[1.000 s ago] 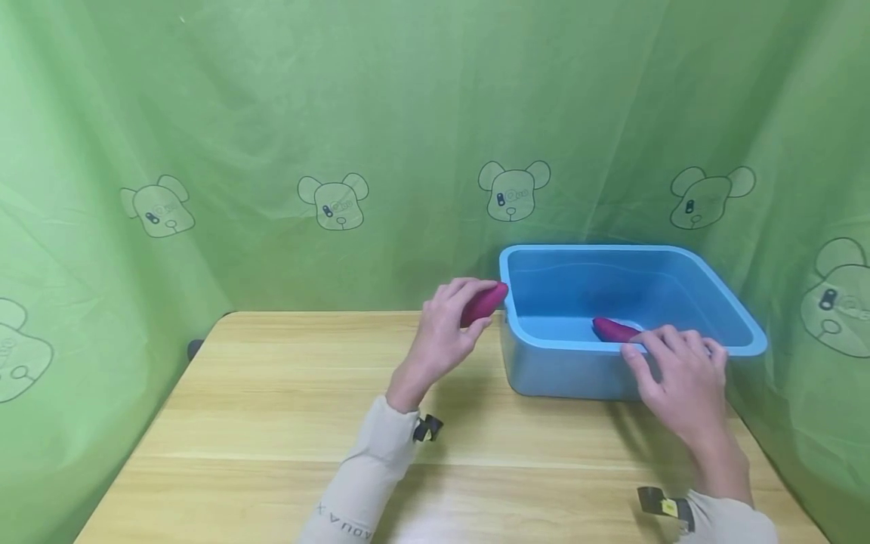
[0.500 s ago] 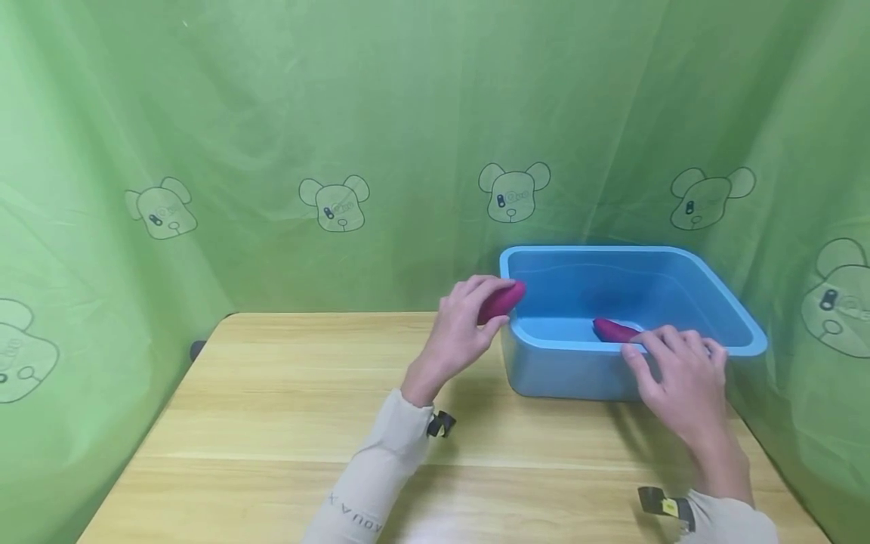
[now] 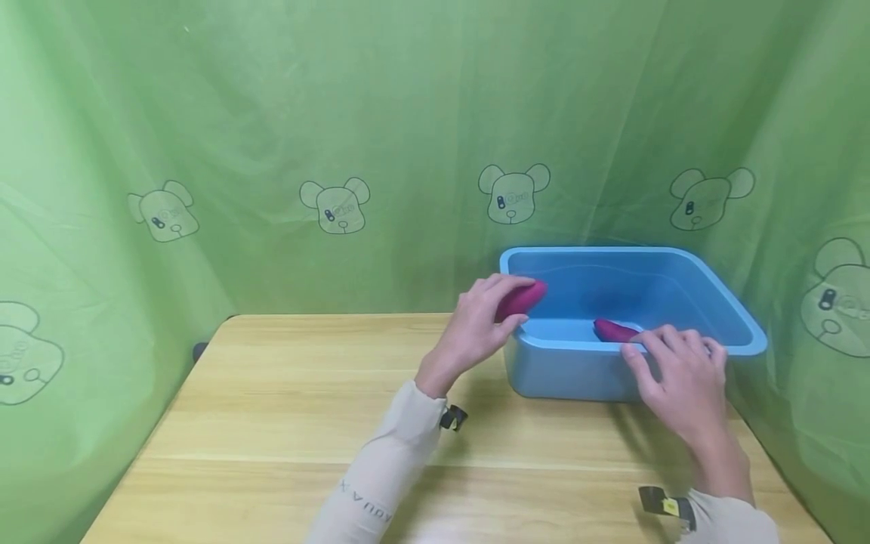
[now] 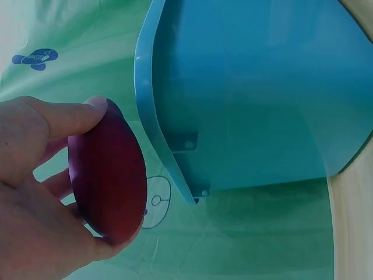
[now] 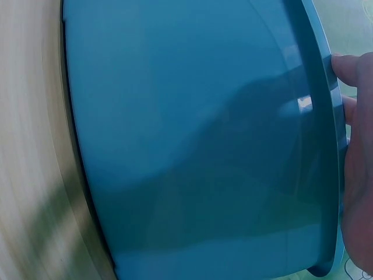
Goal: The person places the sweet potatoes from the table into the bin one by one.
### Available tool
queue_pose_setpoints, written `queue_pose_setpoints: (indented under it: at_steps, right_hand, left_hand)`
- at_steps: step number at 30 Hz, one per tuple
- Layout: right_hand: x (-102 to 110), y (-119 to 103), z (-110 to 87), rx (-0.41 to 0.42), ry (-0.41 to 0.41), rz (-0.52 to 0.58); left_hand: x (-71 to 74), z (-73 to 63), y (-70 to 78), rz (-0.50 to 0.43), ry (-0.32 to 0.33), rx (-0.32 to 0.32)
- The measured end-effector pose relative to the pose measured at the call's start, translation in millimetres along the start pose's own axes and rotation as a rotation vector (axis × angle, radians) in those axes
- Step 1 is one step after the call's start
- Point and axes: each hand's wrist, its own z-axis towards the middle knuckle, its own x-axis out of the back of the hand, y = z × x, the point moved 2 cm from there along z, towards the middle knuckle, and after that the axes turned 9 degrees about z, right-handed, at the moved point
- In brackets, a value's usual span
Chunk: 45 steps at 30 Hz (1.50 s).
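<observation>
My left hand (image 3: pixel 476 325) holds a reddish-purple sweet potato (image 3: pixel 522 301) between thumb and fingers, over the left rim of the blue basin (image 3: pixel 578 378). In the left wrist view the sweet potato (image 4: pixel 109 175) looks smooth and oval, apart from the basin wall (image 4: pixel 256 105). At the basin's front rim, my right hand (image 3: pixel 686 385) has its fingers curved over the edge and its thumb on the near side. The right wrist view shows that thumb (image 5: pixel 347 69) touching the rim. A second reddish-purple sweet potato (image 3: pixel 614 331) lies inside the basin, its right end hidden by my right fingers.
The basin stands at the back right of a light wooden table (image 3: pixel 272 423). Green curtain (image 3: pixel 408 113) with printed bear heads hangs behind the table and at both sides. A dark strap (image 3: pixel 454 418) is on my left wrist and another (image 3: pixel 662 505) on my right.
My left hand has carried its sweet potato rightward, from beside the basin to over its left rim. The right hand and the sweet potato inside the basin have stayed in place.
</observation>
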Motion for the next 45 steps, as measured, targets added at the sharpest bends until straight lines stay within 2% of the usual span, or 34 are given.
queue_pose_setpoints:
  at_steps: [22,33,45]
  right_hand:
    - [-1,2,0.3,-0.002,-0.003,-0.009]
    - [1,3,1.6,-0.004,-0.004,-0.017]
    - [0,1,2.3,0.007,-0.014,-0.016]
  left_hand:
    - [-18.5,26.7,22.3,-0.022,-0.107,-0.107]
    - [-26.8,39.9,33.2,-0.02,-0.16,-0.122]
    - [-35.4,46.8,38.9,0.009,-0.225,-0.089]
